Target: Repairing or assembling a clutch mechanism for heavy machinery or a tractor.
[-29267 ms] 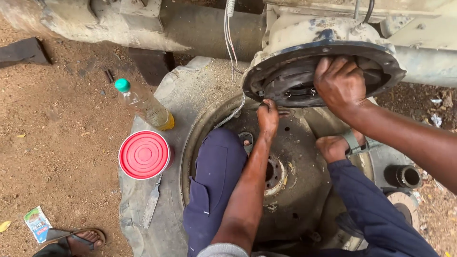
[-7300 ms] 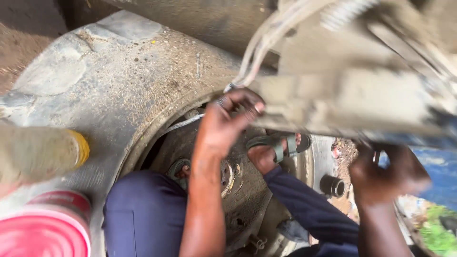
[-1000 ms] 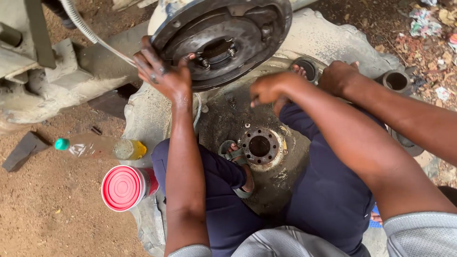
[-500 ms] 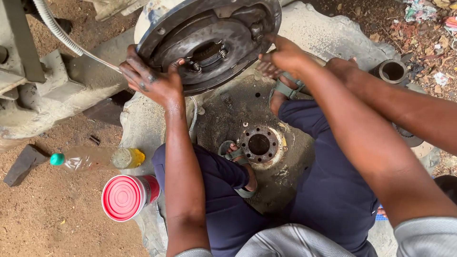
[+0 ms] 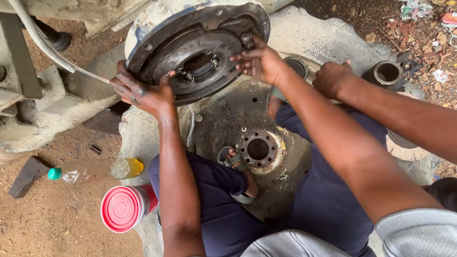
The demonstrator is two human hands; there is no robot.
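Observation:
A round, rusty brake assembly (image 5: 200, 52) with dark brake shoes and springs hangs on the axle end at the top. My left hand (image 5: 143, 93) grips its lower left edge, fingers curled over the shoe. On the upper right part of the shoe rests my right hand (image 5: 259, 61), fingers spread and only the fingertips touching. Another person's fist (image 5: 333, 78) lies just right of my right hand, its arm coming in from the right edge. I sit on a wheel rim (image 5: 259, 147) laid flat, navy trousers either side of its hub.
A plastic bottle (image 5: 95, 170) with yellow liquid and a red-lidded can (image 5: 124, 208) lie on the dirt at the left. A flexible hose (image 5: 43, 45) runs along the axle housing. A metal sleeve (image 5: 386, 74) sits at the right, litter beyond it.
My right hand has slid from the plate's right rim onto the shoe, fingers now spread. My left hand keeps its hold on the lower left edge.

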